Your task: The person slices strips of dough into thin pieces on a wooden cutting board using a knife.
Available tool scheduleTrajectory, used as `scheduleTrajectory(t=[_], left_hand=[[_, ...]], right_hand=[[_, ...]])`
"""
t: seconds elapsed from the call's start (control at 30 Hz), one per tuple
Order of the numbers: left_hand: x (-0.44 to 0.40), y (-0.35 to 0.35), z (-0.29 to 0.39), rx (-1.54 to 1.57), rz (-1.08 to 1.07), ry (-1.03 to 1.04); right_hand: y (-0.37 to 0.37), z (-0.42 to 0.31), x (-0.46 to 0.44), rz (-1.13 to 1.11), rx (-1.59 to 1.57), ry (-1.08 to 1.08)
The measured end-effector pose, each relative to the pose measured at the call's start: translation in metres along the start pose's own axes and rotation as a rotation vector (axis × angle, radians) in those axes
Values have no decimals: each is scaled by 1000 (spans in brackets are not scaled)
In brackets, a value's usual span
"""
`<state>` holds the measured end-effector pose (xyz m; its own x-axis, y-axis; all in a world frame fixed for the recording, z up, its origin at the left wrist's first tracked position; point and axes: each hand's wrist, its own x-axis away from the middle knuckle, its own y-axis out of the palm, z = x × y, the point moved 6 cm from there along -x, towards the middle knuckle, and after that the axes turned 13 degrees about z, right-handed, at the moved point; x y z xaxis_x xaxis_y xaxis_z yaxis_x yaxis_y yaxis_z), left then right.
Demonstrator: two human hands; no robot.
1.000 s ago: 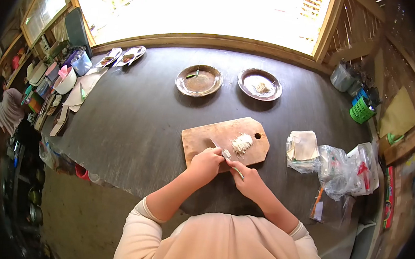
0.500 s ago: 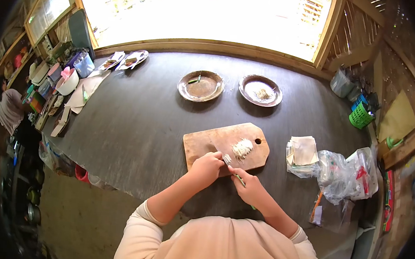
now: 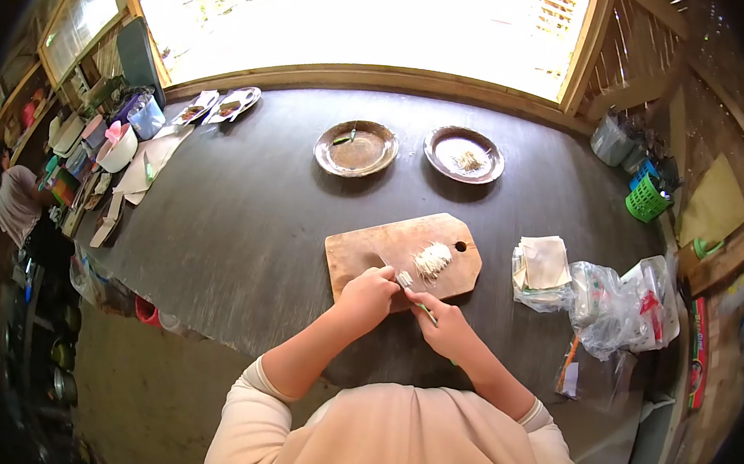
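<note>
A wooden cutting board (image 3: 357, 257) lies on the dark table in front of me. On it sits a pile of thin pale shreds (image 3: 431, 260). My right hand (image 3: 441, 327) grips a knife by its green handle (image 3: 424, 310), the blade pointing toward my left fingers. Small whitish pieces (image 3: 404, 279) show by the blade. My left hand (image 3: 369, 299) is closed at the board's near edge, beside the blade; what its fingers hold is hidden.
Beyond the board stand two brown plates, one with green chillies (image 3: 344, 138), one with pale shreds (image 3: 468, 160). Plastic bags (image 3: 603, 313) and stacked wrappers (image 3: 544, 263) lie to the right, near a green basket (image 3: 648, 199). Containers crowd the left side, where another person (image 3: 19, 199) stands.
The view has tilted slightly, so the board and plates appear a little higher and further left. Both hands stay at the board's near edge, with only a slight shift of the knife hand.
</note>
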<state>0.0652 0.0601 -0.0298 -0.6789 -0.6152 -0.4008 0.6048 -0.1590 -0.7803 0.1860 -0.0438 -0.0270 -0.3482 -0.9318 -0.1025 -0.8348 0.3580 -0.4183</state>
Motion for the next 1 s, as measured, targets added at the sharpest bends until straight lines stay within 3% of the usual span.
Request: scheduleTrajectory(t=[0.07,0.2,0.27,0.37,0.6,0.67,1.0], left_hand=[[1,0,1,22,4,3],[0,-2,1,39,-2,1],[0,-2,2,26,-5,-6],[0,2,1,26,-5,3],[1,3,-2,18,5,5],[1,2,0,20,-11,-3],[0,-2,3,28,-4,1]], right_hand=[[2,-1,-3,-89,23,130],[-1,-3,5,-49,-8,125],[1,2,2,19,-16,-54],[4,-2,-3,-31,21,18],[0,-3,3,7,-44,-44],[4,-5,-2,-74,41,90],[2,-3,0,-21,-24,-29]])
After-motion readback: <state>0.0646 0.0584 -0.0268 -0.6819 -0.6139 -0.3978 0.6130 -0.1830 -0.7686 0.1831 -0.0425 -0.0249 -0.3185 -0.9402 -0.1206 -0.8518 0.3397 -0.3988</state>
